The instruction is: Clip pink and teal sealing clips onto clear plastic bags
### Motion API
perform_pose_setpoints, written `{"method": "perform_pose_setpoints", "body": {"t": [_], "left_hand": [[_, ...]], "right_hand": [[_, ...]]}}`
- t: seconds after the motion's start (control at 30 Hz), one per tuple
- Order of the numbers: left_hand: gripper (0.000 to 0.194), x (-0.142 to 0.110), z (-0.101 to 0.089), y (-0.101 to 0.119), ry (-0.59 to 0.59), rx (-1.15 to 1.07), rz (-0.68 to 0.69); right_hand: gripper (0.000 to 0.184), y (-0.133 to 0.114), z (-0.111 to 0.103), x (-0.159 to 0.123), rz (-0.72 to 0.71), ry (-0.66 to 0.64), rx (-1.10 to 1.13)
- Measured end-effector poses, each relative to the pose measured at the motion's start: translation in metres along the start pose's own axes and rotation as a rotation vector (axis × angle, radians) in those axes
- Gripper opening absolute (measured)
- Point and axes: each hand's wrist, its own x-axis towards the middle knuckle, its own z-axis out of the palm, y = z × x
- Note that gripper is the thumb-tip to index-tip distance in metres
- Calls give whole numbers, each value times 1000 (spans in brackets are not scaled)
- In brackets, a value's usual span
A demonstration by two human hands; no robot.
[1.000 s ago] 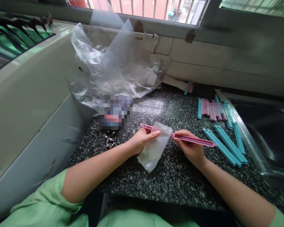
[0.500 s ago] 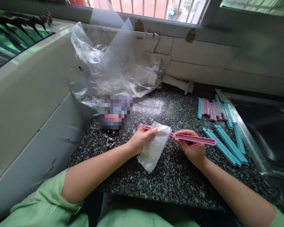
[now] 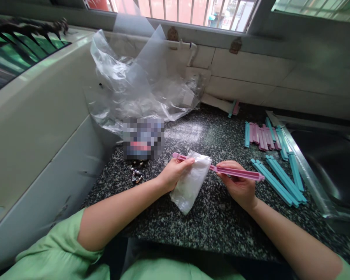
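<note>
A small clear plastic bag (image 3: 190, 186) hangs over the dark speckled counter in my left hand (image 3: 175, 171), whose thumb lies flat on its upper part. The pink bag clip (image 3: 239, 172) runs sideways at the bag's top; its left end sticks out past my left fingers, and the stretch behind the bag is hidden. My right hand (image 3: 239, 186) is closed on the clip's long right part, thumb below and fingers behind. The clip's right end points toward several loose turquoise bag clips (image 3: 284, 181) on the counter.
More pink and turquoise clips (image 3: 264, 136) lie beside the steel sink (image 3: 323, 167) at right. Crumpled clear plastic sheeting (image 3: 134, 89) fills the back left. A blurred-out item (image 3: 143, 139) and a beaded string (image 3: 137, 173) lie left of my hands.
The clip's right end has swung slightly left and toward me, with my right hand shifting a little. My left hand and the bag stay nearly still.
</note>
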Motion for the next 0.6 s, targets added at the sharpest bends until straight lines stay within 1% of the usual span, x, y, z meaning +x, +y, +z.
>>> {"method": "perform_pose_setpoints", "body": {"t": [0.17,0.4,0.5,0.6], "left_hand": [[29,0,0,0,-12,14,-9],[29,0,-2,-2,-37,56,13],[29,1,-3,-4,-52,96,36],[31,1,-4,-5,-81,118,44]], "right_hand": [[14,5,0,-3,-66,4,-16],[24,3,-3,-5,-87,-29,-87],[25,0,-4,-2,-132,-63,-134],[31,-2,-4,0,-195,-94,-141]]}}
